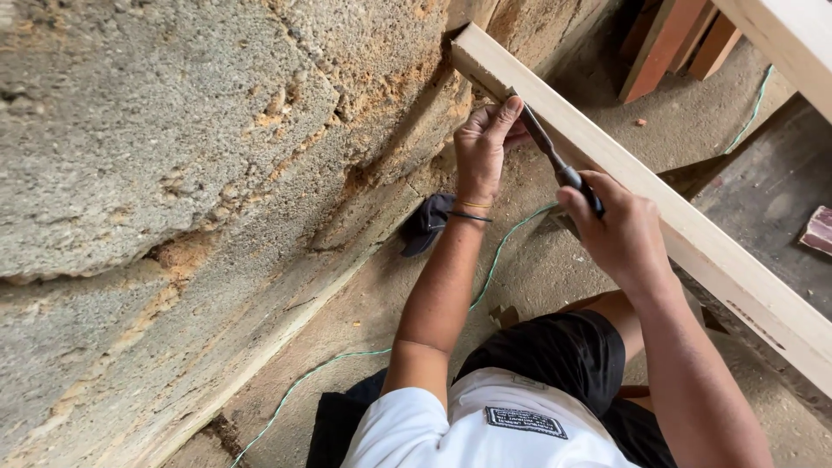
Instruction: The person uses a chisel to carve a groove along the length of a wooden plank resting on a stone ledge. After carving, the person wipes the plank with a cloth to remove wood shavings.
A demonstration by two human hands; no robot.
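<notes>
A long pale wooden plank [693, 234] leans with its end against the rough block wall [173, 156]. My left hand [484, 143] rests on the plank near that end, fingers pressed around the metal blade of a chisel [542, 143]. My right hand [617, 232] grips the chisel's dark handle a little lower along the plank. The blade tip lies on the plank's edge under my left fingers. A thin bracelet circles my left wrist.
A dark cap [426, 224] lies on the dusty floor by the wall's base. A green cord [347, 360] snakes across the floor. Reddish boards [663, 43] lean at the upper right. Another pale board [793, 35] crosses the top right corner.
</notes>
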